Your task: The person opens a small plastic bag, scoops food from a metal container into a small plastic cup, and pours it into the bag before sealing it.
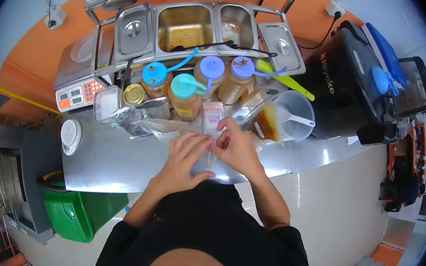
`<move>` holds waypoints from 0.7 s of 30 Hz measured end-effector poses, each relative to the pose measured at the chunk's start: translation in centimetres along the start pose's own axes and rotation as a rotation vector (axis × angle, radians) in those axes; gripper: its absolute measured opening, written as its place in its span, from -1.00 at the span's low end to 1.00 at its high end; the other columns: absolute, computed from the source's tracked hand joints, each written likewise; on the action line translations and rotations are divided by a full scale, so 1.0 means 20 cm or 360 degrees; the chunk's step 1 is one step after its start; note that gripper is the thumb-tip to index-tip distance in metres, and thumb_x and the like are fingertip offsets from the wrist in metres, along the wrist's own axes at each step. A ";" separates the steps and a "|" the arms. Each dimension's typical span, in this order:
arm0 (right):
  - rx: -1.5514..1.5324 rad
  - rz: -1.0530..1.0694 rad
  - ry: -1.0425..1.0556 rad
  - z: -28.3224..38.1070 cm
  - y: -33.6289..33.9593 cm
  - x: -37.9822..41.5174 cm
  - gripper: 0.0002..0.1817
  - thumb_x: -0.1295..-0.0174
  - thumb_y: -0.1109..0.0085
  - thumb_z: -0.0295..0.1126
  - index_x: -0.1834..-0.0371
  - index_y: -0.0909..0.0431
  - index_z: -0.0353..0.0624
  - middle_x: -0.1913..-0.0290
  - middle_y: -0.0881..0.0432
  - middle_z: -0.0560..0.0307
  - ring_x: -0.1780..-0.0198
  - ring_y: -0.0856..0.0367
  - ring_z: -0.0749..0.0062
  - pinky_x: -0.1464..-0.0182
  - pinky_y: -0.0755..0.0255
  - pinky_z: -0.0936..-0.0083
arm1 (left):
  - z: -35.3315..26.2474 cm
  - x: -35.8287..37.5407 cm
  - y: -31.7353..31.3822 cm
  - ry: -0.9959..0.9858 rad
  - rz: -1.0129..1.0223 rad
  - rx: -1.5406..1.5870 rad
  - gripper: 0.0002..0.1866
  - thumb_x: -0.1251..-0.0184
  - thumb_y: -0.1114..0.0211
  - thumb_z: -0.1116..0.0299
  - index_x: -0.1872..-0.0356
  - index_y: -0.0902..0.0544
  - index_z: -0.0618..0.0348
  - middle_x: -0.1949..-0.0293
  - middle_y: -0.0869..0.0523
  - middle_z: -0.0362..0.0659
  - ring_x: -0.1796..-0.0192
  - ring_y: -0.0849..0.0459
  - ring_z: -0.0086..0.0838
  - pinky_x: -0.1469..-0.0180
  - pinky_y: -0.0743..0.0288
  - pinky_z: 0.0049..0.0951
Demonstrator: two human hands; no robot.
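My left hand point(183, 160) rests over the steel counter with its fingers stretched out and the thumb apart. Beside it, my right hand point(239, 148) is closed, its fingertips bent together; whatever they hold, if anything, is too small to make out. A small clear packet with a printed label point(212, 116) lies just beyond both hands, close to the right fingertips. Thin clear plastic point(212, 157) shows between the hands, partly covered by them. Left of my left hand are crumpled silver foil pouches point(144, 118).
Jars with blue, teal and purple lids point(185, 99) stand behind the packet. A clear plastic jug point(293, 115) is at the right, before a black Miyako appliance point(332, 83). Steel pans point(185, 26) sit at the back. A scale point(79, 93) and white round device point(71, 136) are left.
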State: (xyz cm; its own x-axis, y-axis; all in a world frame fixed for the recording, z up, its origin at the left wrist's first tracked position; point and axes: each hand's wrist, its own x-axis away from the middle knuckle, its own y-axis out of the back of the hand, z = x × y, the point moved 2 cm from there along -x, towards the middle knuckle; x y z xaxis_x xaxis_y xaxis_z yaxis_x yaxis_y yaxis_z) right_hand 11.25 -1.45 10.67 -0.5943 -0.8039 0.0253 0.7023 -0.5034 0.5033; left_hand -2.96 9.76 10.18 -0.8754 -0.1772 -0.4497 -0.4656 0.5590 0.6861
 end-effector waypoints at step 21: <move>-0.0189 -0.0458 -0.0378 -0.29 0.36 0.01 -0.78 -0.15 -0.36 -0.53 0.35 -0.43 -0.21 0.62 -0.49 0.34 0.61 -0.42 0.77 0.55 -0.32 0.72 | 0.30 0.04 -0.56 0.0792 0.0171 0.0797 -0.47 -0.08 -0.45 0.43 -0.12 -0.53 0.25 -0.05 -0.61 0.06 -0.10 -0.59 -0.02 -0.14 -0.46 -0.21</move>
State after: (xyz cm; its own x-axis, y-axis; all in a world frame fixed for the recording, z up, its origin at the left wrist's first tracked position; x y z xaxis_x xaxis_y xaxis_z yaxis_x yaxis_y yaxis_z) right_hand 18.43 -7.05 9.28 -0.8380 -0.5357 0.1038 0.5258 -0.7419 0.4162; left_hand 2.30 8.22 -1.22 -0.9241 -0.3821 0.0021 -0.3623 0.8778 0.3133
